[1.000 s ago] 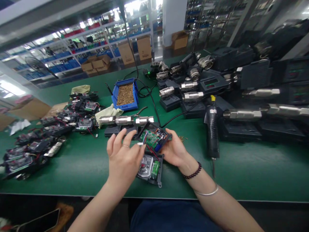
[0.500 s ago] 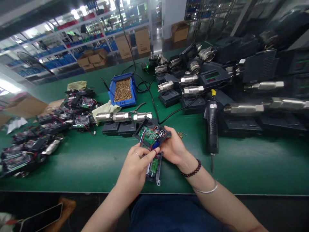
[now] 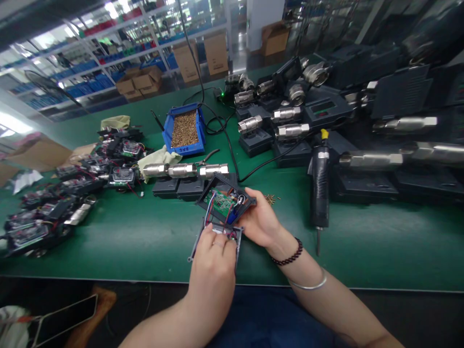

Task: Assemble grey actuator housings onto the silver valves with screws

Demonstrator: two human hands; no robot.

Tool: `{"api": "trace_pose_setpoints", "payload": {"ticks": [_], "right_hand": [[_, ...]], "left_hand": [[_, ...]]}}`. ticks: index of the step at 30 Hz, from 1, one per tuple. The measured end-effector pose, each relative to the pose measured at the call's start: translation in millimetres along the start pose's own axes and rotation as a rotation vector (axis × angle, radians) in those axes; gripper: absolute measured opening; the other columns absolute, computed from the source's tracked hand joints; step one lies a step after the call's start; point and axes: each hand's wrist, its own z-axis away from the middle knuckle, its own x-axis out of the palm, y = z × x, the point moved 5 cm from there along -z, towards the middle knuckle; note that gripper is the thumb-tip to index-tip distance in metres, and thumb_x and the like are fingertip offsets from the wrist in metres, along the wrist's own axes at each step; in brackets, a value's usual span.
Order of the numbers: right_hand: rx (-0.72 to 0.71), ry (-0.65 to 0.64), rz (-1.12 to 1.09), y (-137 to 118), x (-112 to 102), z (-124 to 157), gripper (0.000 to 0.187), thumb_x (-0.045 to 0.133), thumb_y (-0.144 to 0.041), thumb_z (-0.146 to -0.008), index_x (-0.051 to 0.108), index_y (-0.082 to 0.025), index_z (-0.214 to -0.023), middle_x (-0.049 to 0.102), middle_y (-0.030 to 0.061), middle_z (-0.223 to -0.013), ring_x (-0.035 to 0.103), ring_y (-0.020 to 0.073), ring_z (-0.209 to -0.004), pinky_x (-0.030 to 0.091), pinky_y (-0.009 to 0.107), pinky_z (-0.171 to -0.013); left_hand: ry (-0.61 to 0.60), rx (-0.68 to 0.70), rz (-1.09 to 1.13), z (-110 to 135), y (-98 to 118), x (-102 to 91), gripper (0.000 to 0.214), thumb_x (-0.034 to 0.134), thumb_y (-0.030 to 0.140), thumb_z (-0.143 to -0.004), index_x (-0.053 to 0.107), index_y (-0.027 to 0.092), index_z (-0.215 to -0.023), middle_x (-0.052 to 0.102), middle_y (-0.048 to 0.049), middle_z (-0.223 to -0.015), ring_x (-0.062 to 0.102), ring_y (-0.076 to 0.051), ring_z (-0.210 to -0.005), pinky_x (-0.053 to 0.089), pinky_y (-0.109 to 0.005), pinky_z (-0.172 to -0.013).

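My right hand (image 3: 263, 221) is closed round the right side of a dark grey plastic housing half (image 3: 201, 199), tilted with its inside facing me. In it sits a green circuit board (image 3: 222, 203) beside a coiled white wire. Thin red, blue and white wires (image 3: 208, 212) run from the board to a second housing half (image 3: 193, 252) just below. My left hand (image 3: 213, 251) covers much of that lower part, its bent fingers pressed together at the wires along its upper edge. The fingertips are partly hidden. Small brass screws (image 3: 270, 198) lie by my right hand.
A black electric screwdriver (image 3: 320, 186) lies on the right. Behind my hands are grey units with metal fittings (image 3: 182, 170), a blue bin of brass screws (image 3: 186, 149) and a black cable (image 3: 228, 145). Several opened units (image 3: 32, 229) crowd the left. More finished-looking housings (image 3: 366, 186) fill the right.
My left hand has shifted down over the lower housing half, its fingers now turned into it. That half has swung out to the left and shows wider. My right hand has hardly moved.
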Motion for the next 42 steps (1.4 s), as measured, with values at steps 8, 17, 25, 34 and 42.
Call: {"api": "trace_pose_setpoints", "payload": {"ticks": [8,17,25,34,42], "right_hand": [[-0.049,0.038,-0.007,-2.5,9.6,9.3,0.035,0.042,-0.037,-0.084,0.071,-0.018,-0.086,0.075,0.0026,-0.076,0.068,0.0208,-0.083,0.051,0.036,-0.082],[-0.285,-0.007,0.257,-5.3,7.1,25.4,0.033,0.061,-0.048,-0.074,0.074,-0.023,-0.09,0.076,0.0038,-0.091,0.063,0.0278,-0.107,0.046,0.044,-0.098],[-0.641,0.102,1.049,-11.6,13.3,64.0,0.036,0.059,-0.044,-0.081,0.073,-0.027,-0.109,0.068,0.0068,-0.121,0.057,0.0298,-0.117,0.039,0.044,-0.106],[-0.723,0.085,1.403,6.4,13.3,73.6,0.042,0.057,-0.033,-0.08,0.067,-0.03,-0.121,0.057,0.0094,-0.131,0.053,0.0309,-0.123,0.041,0.048,-0.106],[-0.987,-0.058,1.776,23.6,19.0,89.5,0.059,0.061,-0.024,-0.074,0.053,-0.021,-0.132,0.045,0.0147,-0.139,0.05,0.0308,-0.127,0.049,0.047,-0.1]], "left_hand": [[0.011,-0.069,-0.055,5.7,4.1,1.8,0.023,0.047,0.006,-0.088,0.064,0.015,-0.1,0.065,-0.0047,-0.072,0.06,-0.02,-0.068,0.052,-0.033,-0.069],[0.212,-0.346,0.009,23.2,-19.7,19.0,0.061,0.047,0.032,-0.096,0.024,0.006,-0.147,0.06,-0.0234,-0.125,0.054,-0.034,-0.12,0.042,-0.054,-0.099],[0.195,-0.266,-0.001,20.9,-11.6,11.8,0.026,0.044,0.02,-0.095,0.062,0.009,-0.112,0.07,-0.0158,-0.107,0.059,-0.03,-0.108,0.043,-0.049,-0.098],[0.305,-0.426,0.005,37.3,-10.6,13.4,0.023,0.049,0.028,-0.092,0.057,0.016,-0.11,0.059,-0.0134,-0.102,0.054,-0.029,-0.103,0.043,-0.05,-0.096],[0.569,-0.708,0.422,71.7,-23.1,39.1,0.088,0.068,0.044,-0.08,0.02,0.016,-0.148,0.047,-0.0169,-0.12,0.057,-0.027,-0.099,0.052,-0.043,-0.084]]}}
